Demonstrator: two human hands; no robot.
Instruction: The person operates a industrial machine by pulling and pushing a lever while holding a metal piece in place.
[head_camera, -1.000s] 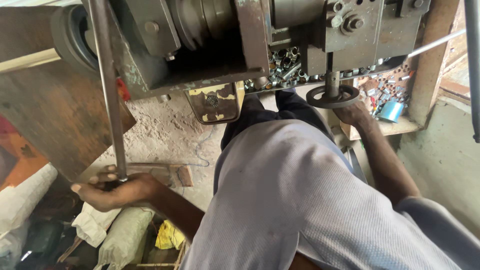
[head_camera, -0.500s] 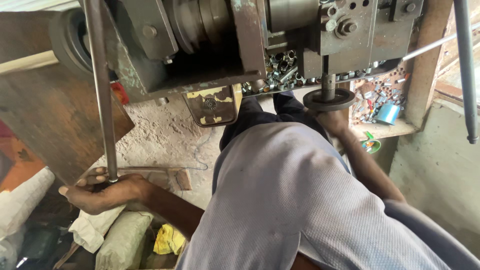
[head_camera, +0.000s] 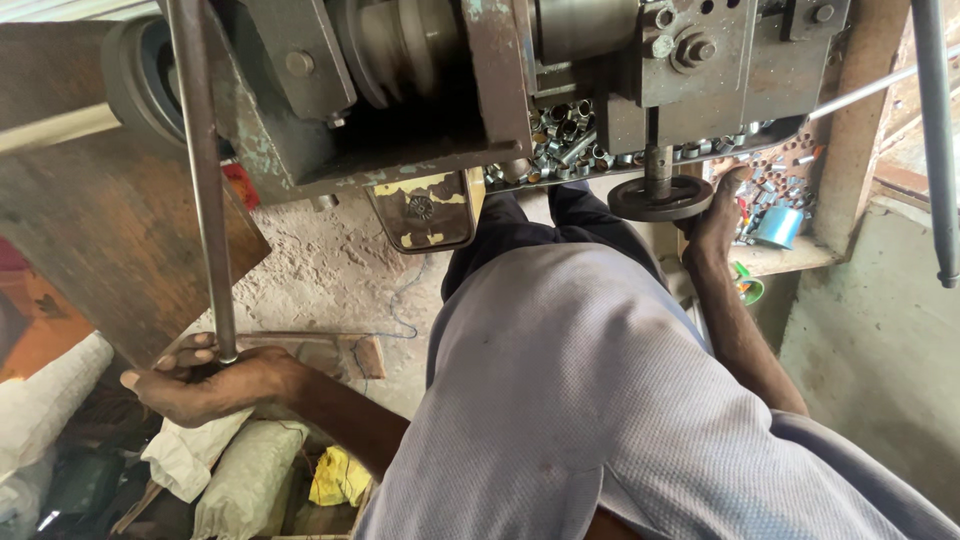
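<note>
My left hand (head_camera: 205, 385) is closed around the lower end of a long grey steel lever rod (head_camera: 203, 180) that runs up to the top of a heavy, worn metal machine (head_camera: 420, 90). My right hand (head_camera: 715, 215) reaches out to a small round black handwheel (head_camera: 660, 197) hanging under the machine and touches its right rim with the fingers. My light checked shirt and dark trousers fill the lower middle of the view.
A tray of several small metal rings (head_camera: 565, 135) sits under the machine. A blue tin (head_camera: 778, 227) stands on a wooden ledge at the right. White sacks (head_camera: 200, 455) and a yellow cloth (head_camera: 340, 478) lie on the floor at the left. Another steel rod (head_camera: 937, 140) hangs at the far right.
The view has shifted slightly; my left hand keeps its grip on the lever rod, which sits a little further left. My right hand stays at the handwheel.
</note>
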